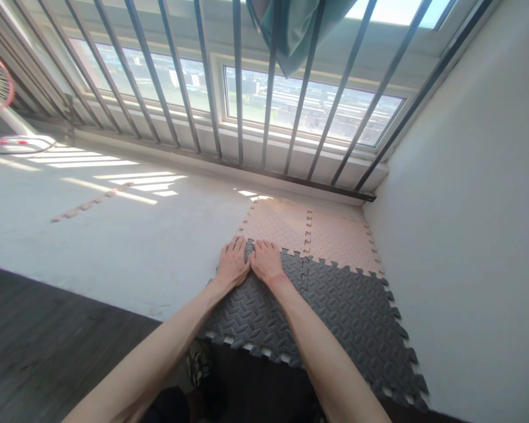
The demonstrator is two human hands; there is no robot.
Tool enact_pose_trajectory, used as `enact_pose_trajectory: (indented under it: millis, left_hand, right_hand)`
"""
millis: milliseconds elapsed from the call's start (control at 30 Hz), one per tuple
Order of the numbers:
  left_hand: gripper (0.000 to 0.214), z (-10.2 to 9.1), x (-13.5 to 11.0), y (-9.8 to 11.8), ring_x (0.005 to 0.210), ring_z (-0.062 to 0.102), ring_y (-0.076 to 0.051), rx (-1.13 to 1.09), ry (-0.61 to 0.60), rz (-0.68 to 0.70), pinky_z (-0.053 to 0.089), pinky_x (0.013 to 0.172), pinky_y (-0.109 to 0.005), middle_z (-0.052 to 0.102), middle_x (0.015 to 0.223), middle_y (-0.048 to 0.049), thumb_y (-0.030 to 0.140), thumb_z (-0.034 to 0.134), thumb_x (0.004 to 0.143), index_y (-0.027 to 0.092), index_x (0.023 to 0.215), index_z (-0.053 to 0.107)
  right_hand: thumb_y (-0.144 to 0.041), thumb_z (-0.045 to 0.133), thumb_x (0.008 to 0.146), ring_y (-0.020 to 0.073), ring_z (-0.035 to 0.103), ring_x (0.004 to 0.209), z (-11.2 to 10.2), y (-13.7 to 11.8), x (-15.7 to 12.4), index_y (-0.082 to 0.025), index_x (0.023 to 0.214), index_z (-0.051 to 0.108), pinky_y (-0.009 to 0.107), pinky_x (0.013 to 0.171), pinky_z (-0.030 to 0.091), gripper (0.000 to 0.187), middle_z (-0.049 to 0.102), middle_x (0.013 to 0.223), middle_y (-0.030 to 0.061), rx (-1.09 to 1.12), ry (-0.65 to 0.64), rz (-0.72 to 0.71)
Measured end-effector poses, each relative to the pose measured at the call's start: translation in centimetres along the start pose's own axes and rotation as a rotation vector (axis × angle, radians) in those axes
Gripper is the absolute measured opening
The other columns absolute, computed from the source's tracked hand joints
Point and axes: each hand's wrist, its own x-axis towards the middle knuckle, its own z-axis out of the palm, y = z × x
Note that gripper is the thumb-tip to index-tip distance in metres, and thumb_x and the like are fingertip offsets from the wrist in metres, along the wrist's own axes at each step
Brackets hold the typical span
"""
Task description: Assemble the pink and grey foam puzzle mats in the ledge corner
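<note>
My left hand (pixel 233 262) lies palm down at the far left corner of a black foam mat tile (pixel 251 314), its fingers stretched forward. Right beside it, my right hand (pixel 267 261) rests on the same tile along its far edge. Both sets of fingertips are at the toothed seam with a pink foam mat tile (pixel 275 223). A second pink tile (pixel 341 238) and a second black tile (pixel 357 317) adjoin on the right. The seam directly under my hands is partly hidden.
A metal railing (pixel 238 88) runs along the windows, with a green cloth (pixel 295 41) hanging behind it. A white wall (pixel 476 223) borders the mats. A pink toothed strip (pixel 90 202) and a pink-rimmed fan (pixel 20 126) are on the left. My shoe (pixel 198 361) is below.
</note>
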Motion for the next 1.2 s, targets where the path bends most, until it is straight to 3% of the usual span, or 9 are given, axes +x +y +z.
enact_pose_trajectory:
  millis: [133, 267, 467, 600, 767, 867, 1000, 1100, 1200]
  left_hand:
    - [0.06, -0.9, 0.2, 0.4, 0.162, 0.037, -0.035, 0.122, -0.039, 0.058, 0.034, 0.128, -0.056, 0.053, 0.167, -0.0199, 0.032, 0.035, 0.106, 0.008, 0.157, 0.053]
    - [0.06, -0.9, 0.0, 0.4, 0.162, 0.037, -0.033, 0.135, -0.054, 0.032, 0.038, 0.125, -0.054, 0.049, 0.17, -0.0175, 0.029, 0.037, 0.105, 0.011, 0.161, 0.05]
    - [0.061, -0.8, -0.4, 0.3, 0.164, 0.034, -0.034, 0.145, -0.057, 0.026, 0.039, 0.124, -0.06, 0.043, 0.175, -0.0157, 0.031, 0.037, 0.105, 0.017, 0.164, 0.046]
    - [0.061, -0.9, 0.1, 0.7, 0.165, 0.031, -0.037, 0.17, -0.102, 0.034, 0.036, 0.124, -0.066, 0.042, 0.175, -0.0167, 0.028, 0.041, 0.103, 0.015, 0.162, 0.049]
    - [0.057, -0.6, 0.4, 0.5, 0.161, 0.041, -0.032, 0.112, -0.045, 0.044, 0.038, 0.127, -0.051, 0.053, 0.168, -0.0183, 0.026, 0.031, 0.107, 0.007, 0.155, 0.056]
    - [0.057, -0.3, 0.3, 0.1, 0.158, 0.045, -0.032, 0.084, -0.015, 0.059, 0.038, 0.127, -0.049, 0.056, 0.165, -0.019, 0.027, 0.033, 0.107, 0.006, 0.154, 0.057]
    - [0.065, 0.2, 0.2, -0.1, 0.164, 0.035, -0.033, 0.076, 0.012, 0.051, 0.027, 0.135, -0.053, 0.048, 0.171, -0.0175, 0.04, 0.037, 0.107, 0.005, 0.161, 0.047]
    - [0.069, 0.6, 0.3, -0.3, 0.167, 0.029, -0.031, 0.075, -0.011, 0.065, 0.026, 0.136, -0.054, 0.038, 0.177, -0.0151, 0.045, 0.035, 0.108, 0.007, 0.166, 0.042]
    - [0.071, 0.8, 0.4, -0.4, 0.168, 0.027, -0.031, 0.084, -0.029, 0.067, 0.024, 0.137, -0.055, 0.031, 0.18, -0.0146, 0.047, 0.033, 0.108, 0.009, 0.168, 0.038]
  right_hand:
    - [-0.022, 0.039, 0.107, 0.0321, 0.068, 0.123, -2.2, -1.1, 1.6, -0.008, 0.118, 0.078, 0.048, 0.111, 0.044, 0.043, 0.078, 0.127, 0.0214, -0.114, -0.105, -0.035]
    - [-0.018, 0.043, 0.105, 0.0337, 0.069, 0.122, -3.1, -2.4, 2.0, -0.008, 0.115, 0.081, 0.051, 0.108, 0.044, 0.04, 0.078, 0.124, 0.0238, -0.16, -0.197, -0.056]
    - [-0.016, 0.041, 0.105, 0.0363, 0.063, 0.129, -2.6, -3.2, 1.2, -0.001, 0.133, 0.071, 0.05, 0.103, 0.047, 0.044, 0.072, 0.133, 0.0292, -0.193, -0.174, -0.057]
    - [-0.016, 0.04, 0.105, 0.0358, 0.062, 0.131, -2.5, -2.7, 0.9, 0.0, 0.133, 0.069, 0.051, 0.108, 0.045, 0.043, 0.07, 0.136, 0.0286, -0.157, -0.178, -0.02]
    - [-0.025, 0.041, 0.107, 0.0342, 0.06, 0.136, -2.0, -2.4, 0.8, -0.003, 0.138, 0.065, 0.052, 0.118, 0.04, 0.045, 0.068, 0.142, 0.025, -0.075, -0.095, 0.048]
    - [-0.026, 0.044, 0.106, 0.0337, 0.063, 0.131, -1.3, -2.0, 0.8, -0.003, 0.133, 0.068, 0.049, 0.115, 0.043, 0.043, 0.071, 0.136, 0.0244, -0.051, -0.061, 0.035]
    - [-0.023, 0.04, 0.107, 0.0266, 0.06, 0.136, -0.4, 1.7, 0.6, -0.013, 0.138, 0.068, 0.04, 0.116, 0.044, 0.043, 0.072, 0.142, 0.017, 0.018, 0.022, 0.025]
    - [-0.024, 0.036, 0.107, 0.0281, 0.037, 0.161, -0.2, 6.9, 0.3, -0.004, 0.162, 0.044, 0.043, 0.131, 0.03, 0.06, 0.045, 0.171, 0.0211, -0.027, 0.105, 0.202]
    - [-0.028, 0.033, 0.107, 0.0297, 0.017, 0.17, -0.3, 12.0, 0.1, 0.001, 0.169, 0.027, 0.046, 0.136, 0.02, 0.069, 0.02, 0.181, 0.0205, -0.072, 0.056, 0.361]
